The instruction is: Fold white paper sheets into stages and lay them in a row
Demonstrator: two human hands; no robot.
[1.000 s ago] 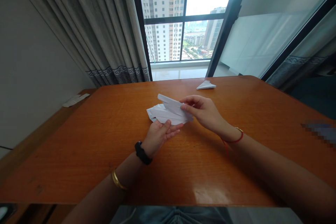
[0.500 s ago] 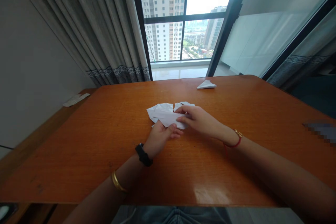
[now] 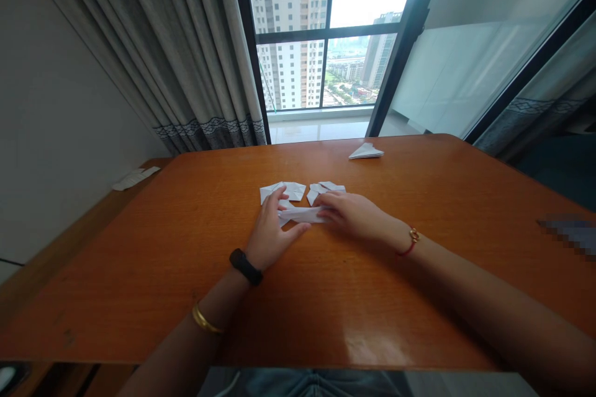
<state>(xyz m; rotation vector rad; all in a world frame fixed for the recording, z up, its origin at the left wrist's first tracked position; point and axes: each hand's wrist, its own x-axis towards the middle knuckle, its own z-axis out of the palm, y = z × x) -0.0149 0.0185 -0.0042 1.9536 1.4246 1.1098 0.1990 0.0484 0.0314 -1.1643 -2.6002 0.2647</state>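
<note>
A narrow strip of folded white paper (image 3: 302,214) is held low over the table between my two hands. My right hand (image 3: 351,212) pinches its right end, fingers curled over the top. At the left end is my left hand (image 3: 271,223), its thumb stretched out and apart from the raised fingers, which touch or nearly touch the paper. Just beyond lie folded white paper pieces (image 3: 294,191) on the left and another folded white paper (image 3: 326,187) on the right, partly hidden by my hands.
The brown wooden table (image 3: 186,236) spans the view. A pointed folded paper (image 3: 366,151) lies near its far edge. Another paper (image 3: 135,178) rests on a ledge to the left. A blurred dark object (image 3: 570,232) is at the right edge. Curtain (image 3: 186,62) and window stand behind.
The folded paper has tilted from showing a broad face to a narrow strip. My left hand has moved left and spread its thumb and fingers. My right hand keeps its hold.
</note>
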